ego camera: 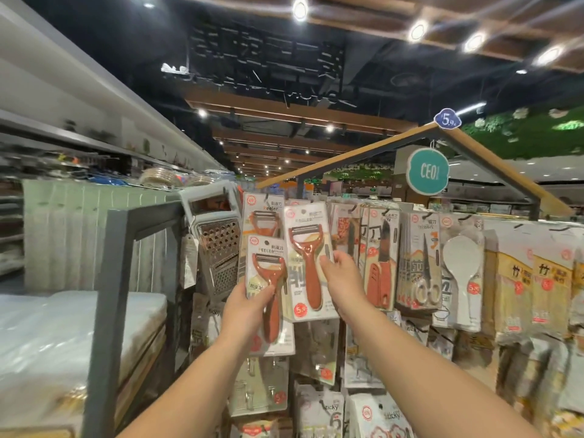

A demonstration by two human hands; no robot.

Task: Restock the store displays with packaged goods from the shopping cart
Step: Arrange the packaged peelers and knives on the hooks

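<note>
Pegged rack [448,222]: hands [245,303] [343,279] hold glossy (carded) peelers [308,263].

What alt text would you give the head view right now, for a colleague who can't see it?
Two bare hands each hold a carded orange peeler up to a hanging display: the left hand grips the lower pack, the right hand the higher pack. A metal grater hangs left; packaged knives, scissors and a white rice paddle hang right.

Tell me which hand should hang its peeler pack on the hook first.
Probably the right hand: its peeler pack is raised near the top-row hooks, while the left hand holds its pack lower.
</note>
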